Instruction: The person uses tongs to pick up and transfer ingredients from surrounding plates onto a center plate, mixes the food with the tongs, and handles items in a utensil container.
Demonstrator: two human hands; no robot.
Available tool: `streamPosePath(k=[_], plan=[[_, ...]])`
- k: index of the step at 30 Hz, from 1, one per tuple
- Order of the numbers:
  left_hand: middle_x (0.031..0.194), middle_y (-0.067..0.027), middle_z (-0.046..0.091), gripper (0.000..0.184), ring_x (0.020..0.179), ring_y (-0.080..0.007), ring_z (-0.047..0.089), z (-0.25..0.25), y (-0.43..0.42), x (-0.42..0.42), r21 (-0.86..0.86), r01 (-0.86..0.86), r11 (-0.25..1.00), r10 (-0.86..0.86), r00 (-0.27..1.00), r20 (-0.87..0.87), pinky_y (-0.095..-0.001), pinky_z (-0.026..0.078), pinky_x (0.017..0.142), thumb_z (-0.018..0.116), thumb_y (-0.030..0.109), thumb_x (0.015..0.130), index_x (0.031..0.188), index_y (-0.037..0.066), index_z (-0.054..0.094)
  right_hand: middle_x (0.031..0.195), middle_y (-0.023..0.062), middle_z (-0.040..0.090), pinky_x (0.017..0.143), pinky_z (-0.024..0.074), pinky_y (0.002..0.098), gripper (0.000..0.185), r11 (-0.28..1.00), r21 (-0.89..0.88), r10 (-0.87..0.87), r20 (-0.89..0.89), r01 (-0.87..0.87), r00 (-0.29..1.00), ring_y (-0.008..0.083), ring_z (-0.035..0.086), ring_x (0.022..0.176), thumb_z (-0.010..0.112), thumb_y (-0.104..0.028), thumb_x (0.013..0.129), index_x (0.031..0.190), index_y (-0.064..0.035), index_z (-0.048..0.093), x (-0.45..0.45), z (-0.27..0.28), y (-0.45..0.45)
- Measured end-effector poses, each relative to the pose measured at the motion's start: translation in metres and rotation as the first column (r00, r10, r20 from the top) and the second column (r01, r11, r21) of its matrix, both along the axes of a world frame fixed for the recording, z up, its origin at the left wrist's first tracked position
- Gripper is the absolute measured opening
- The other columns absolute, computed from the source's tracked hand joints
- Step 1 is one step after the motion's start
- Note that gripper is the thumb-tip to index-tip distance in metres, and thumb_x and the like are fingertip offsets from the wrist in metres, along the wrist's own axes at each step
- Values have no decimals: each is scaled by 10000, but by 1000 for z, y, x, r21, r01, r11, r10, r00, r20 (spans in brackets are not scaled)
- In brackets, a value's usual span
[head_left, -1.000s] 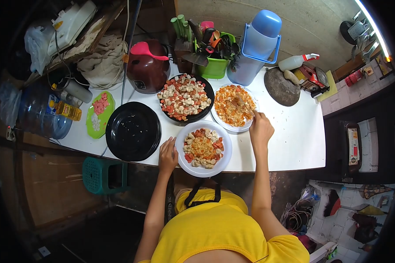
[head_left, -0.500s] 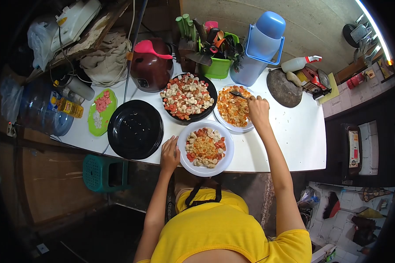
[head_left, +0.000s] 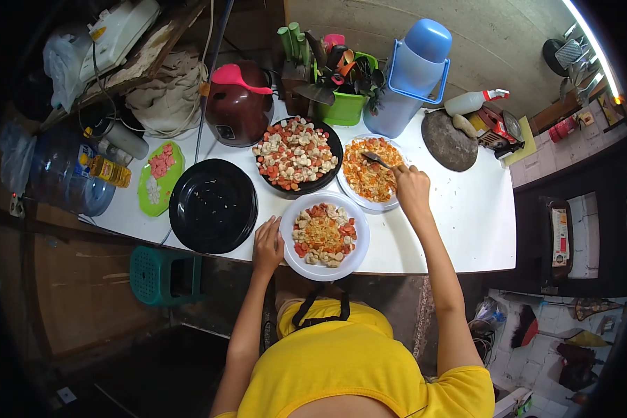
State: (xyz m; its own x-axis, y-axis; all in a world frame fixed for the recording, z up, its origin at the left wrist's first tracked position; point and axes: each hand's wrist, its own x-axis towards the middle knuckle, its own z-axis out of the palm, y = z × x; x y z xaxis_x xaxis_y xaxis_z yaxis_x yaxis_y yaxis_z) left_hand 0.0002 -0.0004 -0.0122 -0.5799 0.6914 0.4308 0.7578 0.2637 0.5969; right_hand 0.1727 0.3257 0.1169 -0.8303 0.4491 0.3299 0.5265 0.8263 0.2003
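Observation:
My right hand (head_left: 412,187) grips the handle of a dark spoon (head_left: 378,160), whose head rests on the orange shredded food (head_left: 369,182) in a white plate (head_left: 391,205). At the table's front edge, another white plate (head_left: 297,265) holds sliced red and pale pieces around an orange shredded heap. My left hand (head_left: 267,242) lies against that plate's left rim, fingers extended, holding nothing. Behind it, a black plate (head_left: 339,155) bears mixed red and white slices (head_left: 296,155). Stacked black plates (head_left: 213,206) sit to the left with small white bits on top.
A green tray (head_left: 179,155) with pink and white pieces lies at left. Along the back stand a maroon cooker (head_left: 237,115), a green utensil holder (head_left: 343,110) and a blue jug (head_left: 397,104). A stone mortar (head_left: 447,146) and spray bottle (head_left: 468,104) are at right.
My right hand first shifted up with the spoon, then slightly down; the spoon's head now shows on the shredded food, which is less heaped there. My left hand stays by the front plate.

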Motion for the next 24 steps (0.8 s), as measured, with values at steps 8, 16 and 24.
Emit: streamPosePath(k=[8, 16, 24], plan=[[1210, -217, 620, 338, 1163, -357, 569, 2, 1, 2, -5, -1, 1000, 1, 1000, 7, -452, 416, 1009, 527, 57, 882, 1200, -23, 605, 820, 40, 671, 623, 480, 339, 213, 998, -41, -54, -14, 53, 998, 194, 630, 754, 606, -10, 736, 907, -76, 714, 37, 1, -11], [1226, -223, 610, 340, 1153, -372, 569, -3, 0, 0, -9, 1, 1000, -1, 1000, 0, -452, 418, 1007, 525, 45, 881, 1205, -23, 602, 861, 37, 685, 621, 477, 331, 294, 995, -77, -65, -55, 61, 996, 192, 622, 750, 600, 11, 732, 980, -85, 723, 49, -17, -15], [1218, -227, 612, 338, 1156, -371, 569, -3, -1, -1, -8, 6, 1000, -6, 1000, -10, -457, 425, 996, 529, 40, 875, 1199, -29, 598, 836, 36, 667, 618, 470, 331, 347, 990, -77, -124, -22, 122, 992, 188, 618, 741, 617, -1, 718, 1041, -82, 715, 56, 1, -47]])
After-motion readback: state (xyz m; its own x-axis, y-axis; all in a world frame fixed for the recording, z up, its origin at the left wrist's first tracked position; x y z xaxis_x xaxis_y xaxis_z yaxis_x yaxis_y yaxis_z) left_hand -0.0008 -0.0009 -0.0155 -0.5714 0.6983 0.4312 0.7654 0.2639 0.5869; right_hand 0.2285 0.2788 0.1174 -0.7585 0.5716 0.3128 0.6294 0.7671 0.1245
